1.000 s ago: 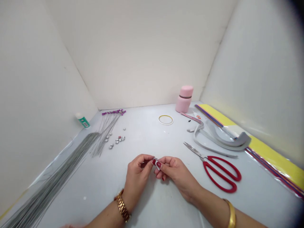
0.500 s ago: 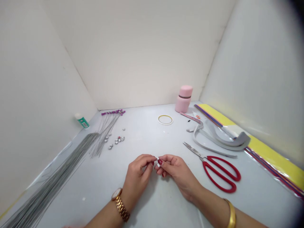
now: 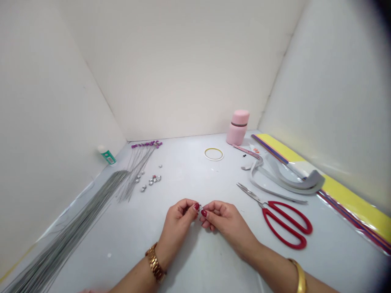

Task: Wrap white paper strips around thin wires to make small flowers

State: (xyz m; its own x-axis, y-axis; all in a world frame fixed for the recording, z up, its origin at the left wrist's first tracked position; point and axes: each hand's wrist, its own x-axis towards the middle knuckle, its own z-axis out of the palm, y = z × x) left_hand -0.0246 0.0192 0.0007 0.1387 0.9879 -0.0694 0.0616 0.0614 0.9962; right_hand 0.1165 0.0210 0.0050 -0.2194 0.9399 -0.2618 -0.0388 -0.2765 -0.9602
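Observation:
Near the middle front of the table, my left hand [image 3: 180, 221] and my right hand [image 3: 227, 224] meet at the fingertips. Both pinch a tiny silvery-white folded piece [image 3: 200, 208], which the fingers mostly cover; its exact shape is too small to make out. Ahead and to the left lie several small silver folded pieces [image 3: 154, 179] that look like little stars, one with a red spot. Right of my right hand rest open-handled red scissors [image 3: 287, 221], blades pointing away to the left.
At left lie a bundle of grey wires [image 3: 82, 219] and wires with purple tips [image 3: 146, 144], beside a green-white glue stick [image 3: 107, 156]. Farther back are a tape ring [image 3: 214, 149] and a pink flask [image 3: 237, 128]. Silver-grey strips [image 3: 275, 187] and packed coloured sheets [image 3: 345, 193] occupy the right.
My left hand has turned, so its thumb now lies on top at the small piece. Less of the piece shows between my fingers. The view has shifted slightly.

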